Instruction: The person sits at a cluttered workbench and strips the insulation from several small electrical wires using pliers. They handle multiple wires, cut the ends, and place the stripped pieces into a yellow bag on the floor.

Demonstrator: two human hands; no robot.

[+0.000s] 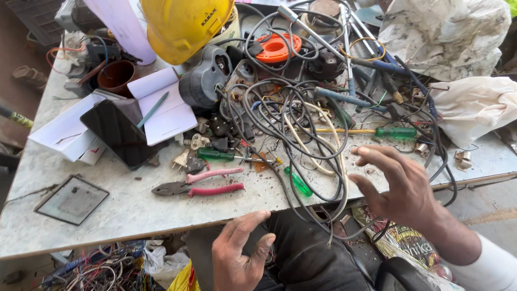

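My left hand (237,253) hovers below the table's front edge, fingers curled apart, holding nothing. My right hand (396,183) is raised over the table's right front edge, fingers spread and empty, close to a tangle of grey and cream cables (301,129). Pink-handled pliers (199,186) lie on the marble tabletop (134,207) left of both hands. A small green screwdriver (298,181) rests between the hands, and a longer green-handled one (218,154) lies above the pliers.
A yellow hard hat (183,24) sits at the back, with an open notebook and pen (161,105), a black phone (118,132), an orange disc (276,47), a grey plug housing (202,81) and a white cloth (474,108). Scrap wires (102,269) lie under the table.
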